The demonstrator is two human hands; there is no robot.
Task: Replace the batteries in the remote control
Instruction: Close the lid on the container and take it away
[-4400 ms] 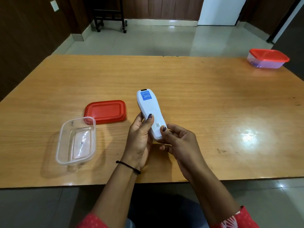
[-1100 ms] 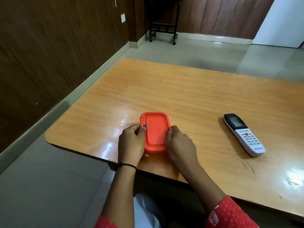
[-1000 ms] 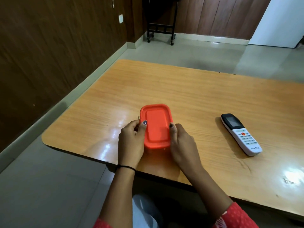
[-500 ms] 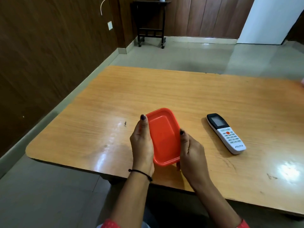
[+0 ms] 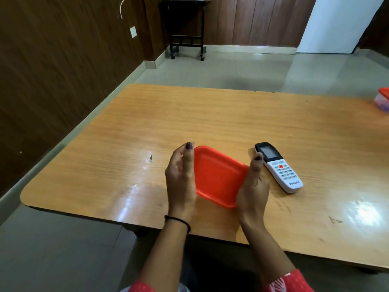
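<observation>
A white remote control (image 5: 278,167) with a dark screen and an orange button lies face up on the wooden table (image 5: 210,119). Just left of it I hold a red-lidded box (image 5: 217,175) raised off the table and tilted, its lid towards me. My left hand (image 5: 180,178) presses its left side and my right hand (image 5: 253,186) its right side, thumbs pointing up. The lid and my hands hide the box's body. My right thumb overlaps the remote's top end in the picture. No batteries are in sight.
A second box with a red lid (image 5: 382,99) stands at the table's far right edge. The table's near edge runs just under my wrists. A dark wheeled stand (image 5: 186,28) is by the wall across the tiled floor.
The red-lidded box has risen from the table between my hands, tilted up and shifted right, closer to the remote. The remote lies still where it was.
</observation>
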